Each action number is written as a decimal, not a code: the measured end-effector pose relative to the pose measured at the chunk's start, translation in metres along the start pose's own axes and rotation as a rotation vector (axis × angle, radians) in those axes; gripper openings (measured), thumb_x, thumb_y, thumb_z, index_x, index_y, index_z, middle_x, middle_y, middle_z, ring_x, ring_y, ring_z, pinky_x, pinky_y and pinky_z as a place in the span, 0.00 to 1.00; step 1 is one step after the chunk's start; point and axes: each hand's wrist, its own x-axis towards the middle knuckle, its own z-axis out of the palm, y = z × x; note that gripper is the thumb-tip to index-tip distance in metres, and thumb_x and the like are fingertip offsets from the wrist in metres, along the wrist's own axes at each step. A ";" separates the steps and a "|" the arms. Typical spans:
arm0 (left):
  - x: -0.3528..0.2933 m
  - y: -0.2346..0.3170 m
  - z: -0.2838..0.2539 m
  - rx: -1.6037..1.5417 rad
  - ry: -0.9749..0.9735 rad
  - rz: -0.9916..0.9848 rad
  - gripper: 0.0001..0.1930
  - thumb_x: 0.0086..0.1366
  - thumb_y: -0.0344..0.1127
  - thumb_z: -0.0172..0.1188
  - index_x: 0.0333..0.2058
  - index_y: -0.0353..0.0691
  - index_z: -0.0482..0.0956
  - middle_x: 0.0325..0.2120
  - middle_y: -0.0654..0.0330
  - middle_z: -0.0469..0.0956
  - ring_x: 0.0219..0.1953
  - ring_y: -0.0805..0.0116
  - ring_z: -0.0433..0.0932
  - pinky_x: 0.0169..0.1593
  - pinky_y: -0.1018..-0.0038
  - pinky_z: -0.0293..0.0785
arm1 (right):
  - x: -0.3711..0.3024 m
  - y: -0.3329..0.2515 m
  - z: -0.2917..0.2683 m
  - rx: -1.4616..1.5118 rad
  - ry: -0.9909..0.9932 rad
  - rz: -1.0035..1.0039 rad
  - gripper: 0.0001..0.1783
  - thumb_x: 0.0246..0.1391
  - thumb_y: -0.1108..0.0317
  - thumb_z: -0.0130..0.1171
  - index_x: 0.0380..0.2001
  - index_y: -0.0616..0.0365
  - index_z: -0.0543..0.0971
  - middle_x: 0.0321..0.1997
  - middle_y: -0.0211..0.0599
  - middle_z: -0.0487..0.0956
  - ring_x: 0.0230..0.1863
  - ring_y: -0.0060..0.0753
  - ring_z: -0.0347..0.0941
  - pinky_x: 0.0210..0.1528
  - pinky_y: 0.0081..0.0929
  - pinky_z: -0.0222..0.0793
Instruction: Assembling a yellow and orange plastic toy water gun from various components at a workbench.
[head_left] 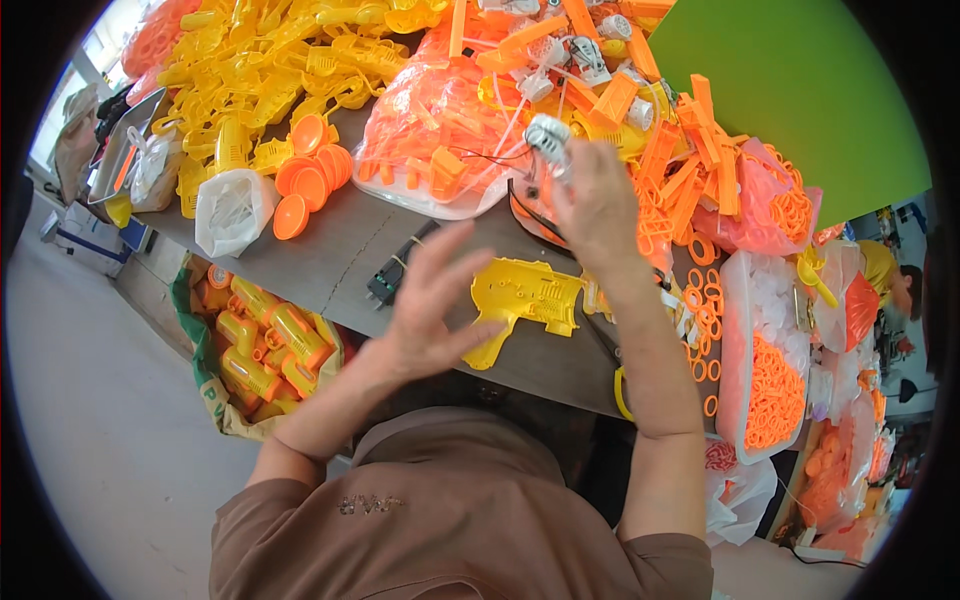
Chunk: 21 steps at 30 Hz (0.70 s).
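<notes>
My right hand [598, 205] is raised over the table, its fingers closed on a small white gear-motor unit [547, 138] with thin dark wires trailing to the left. My left hand [432, 298] hovers open with spread fingers and nothing in it, beside a yellow toy-gun shell half [525, 298]. That shell lies on the grey table with its ribbed inner side up and its handle toward me. Left of it rests a dark, narrow boxy part [398, 268], partly behind my left hand. Below my right wrist, small parts are partly hidden by the forearm.
Yellow shells [290, 65] heap at the far left, near orange round caps [310, 175]. Bagged orange parts [430, 120] lie ahead. Orange rings [705, 300] and a clear bin [735, 400] stand right. A sack [205, 375] of yellow-orange toy guns is lower left; another person [885, 275] is far right.
</notes>
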 end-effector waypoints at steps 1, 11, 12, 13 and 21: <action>0.015 0.003 -0.015 0.058 0.088 0.055 0.35 0.47 0.40 0.72 0.53 0.35 0.71 0.57 0.42 0.63 0.57 0.46 0.65 0.58 0.60 0.63 | 0.005 -0.001 -0.013 0.004 -0.005 -0.001 0.18 0.46 0.73 0.61 0.41 0.60 0.69 0.39 0.45 0.71 0.38 0.49 0.73 0.35 0.39 0.71; 0.169 -0.004 -0.052 -0.369 -0.367 -0.178 0.18 0.53 0.40 0.69 0.39 0.36 0.78 0.24 0.63 0.77 0.28 0.74 0.74 0.33 0.74 0.68 | 0.049 -0.017 -0.089 0.287 0.030 -0.354 0.25 0.43 0.85 0.60 0.47 0.57 0.73 0.49 0.41 0.71 0.46 0.40 0.72 0.50 0.32 0.70; 0.169 -0.001 -0.053 -0.369 -0.368 -0.178 0.18 0.53 0.40 0.69 0.39 0.36 0.78 0.24 0.63 0.77 0.28 0.74 0.74 0.33 0.74 0.68 | 0.049 -0.018 -0.091 0.320 0.088 -0.371 0.24 0.45 0.83 0.61 0.48 0.56 0.73 0.50 0.40 0.71 0.44 0.37 0.73 0.49 0.31 0.71; 0.168 0.004 -0.055 -0.406 -0.315 -0.258 0.18 0.53 0.39 0.69 0.38 0.35 0.78 0.24 0.63 0.77 0.27 0.75 0.73 0.32 0.75 0.68 | 0.046 -0.019 -0.091 0.320 0.088 -0.370 0.24 0.45 0.83 0.61 0.48 0.56 0.73 0.50 0.40 0.71 0.44 0.37 0.73 0.49 0.31 0.71; 0.154 0.019 -0.048 -0.715 -0.189 -0.356 0.17 0.52 0.37 0.70 0.36 0.32 0.77 0.24 0.63 0.76 0.26 0.77 0.73 0.31 0.77 0.68 | 0.006 -0.027 -0.077 0.906 -0.124 0.397 0.17 0.49 0.74 0.63 0.44 0.64 0.77 0.38 0.32 0.78 0.35 0.20 0.72 0.39 0.20 0.71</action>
